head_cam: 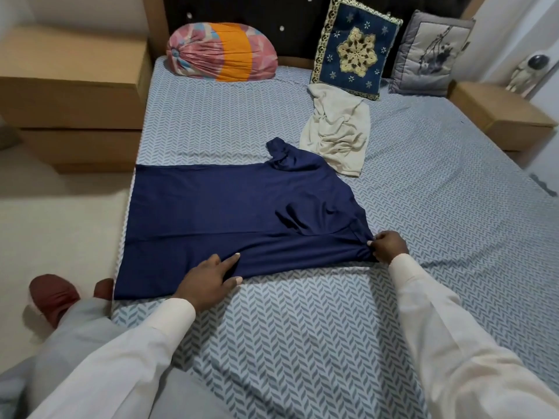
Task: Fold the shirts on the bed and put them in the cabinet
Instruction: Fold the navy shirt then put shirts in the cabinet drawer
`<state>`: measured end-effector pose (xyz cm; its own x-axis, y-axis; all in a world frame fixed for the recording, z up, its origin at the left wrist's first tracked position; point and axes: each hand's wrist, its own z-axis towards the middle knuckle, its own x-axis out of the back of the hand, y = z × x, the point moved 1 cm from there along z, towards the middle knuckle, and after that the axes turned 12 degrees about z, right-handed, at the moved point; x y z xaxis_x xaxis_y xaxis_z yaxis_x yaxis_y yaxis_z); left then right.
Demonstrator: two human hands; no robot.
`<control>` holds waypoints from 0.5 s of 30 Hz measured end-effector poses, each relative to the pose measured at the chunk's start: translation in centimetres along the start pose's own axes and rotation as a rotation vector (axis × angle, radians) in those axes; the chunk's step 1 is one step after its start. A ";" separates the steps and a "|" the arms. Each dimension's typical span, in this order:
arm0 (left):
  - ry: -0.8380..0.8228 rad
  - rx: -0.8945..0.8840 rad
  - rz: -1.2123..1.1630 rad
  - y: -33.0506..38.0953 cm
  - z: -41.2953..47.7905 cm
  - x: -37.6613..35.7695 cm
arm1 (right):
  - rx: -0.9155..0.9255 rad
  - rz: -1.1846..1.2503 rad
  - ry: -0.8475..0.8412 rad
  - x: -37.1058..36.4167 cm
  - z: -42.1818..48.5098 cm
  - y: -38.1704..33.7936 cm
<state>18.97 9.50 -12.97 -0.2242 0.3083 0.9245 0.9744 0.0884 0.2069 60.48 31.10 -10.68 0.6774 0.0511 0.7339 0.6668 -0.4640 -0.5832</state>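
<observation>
The dark blue soft shirt (236, 213) lies flat on the bed with the blue patterned sheet (302, 328). It looks light and floppy, best held by its edges. The left hand (208, 279) presses the near edge, fingers spread; the right hand (388, 246) pinches the sleeve end. I count two shirts: this one and a crumpled cream shirt (335, 137) behind it.

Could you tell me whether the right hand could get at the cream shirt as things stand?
Probably: only bare sheet lies between the right hand and the cream shirt, though it now pinches the navy shirt.
</observation>
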 end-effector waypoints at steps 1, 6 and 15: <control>0.000 0.013 -0.035 -0.2 -0.2 0.0 | 0.002 -0.011 0.018 0.1 -0.8 -0.4; 0.335 0.093 0.063 -2.7 -0.4 1.0 | 0.290 -0.109 0.164 -2.5 -4.5 -4.5; 0.215 0.289 0.345 -11.9 2.1 4.2 | 0.808 -0.247 -0.484 -13.4 -10.1 -11.1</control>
<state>6.35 11.73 -12.18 0.1491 0.1659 0.9748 0.9396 0.2834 -0.1919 40.85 26.70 -10.51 0.4242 0.5074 0.7501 0.6970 0.3458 -0.6281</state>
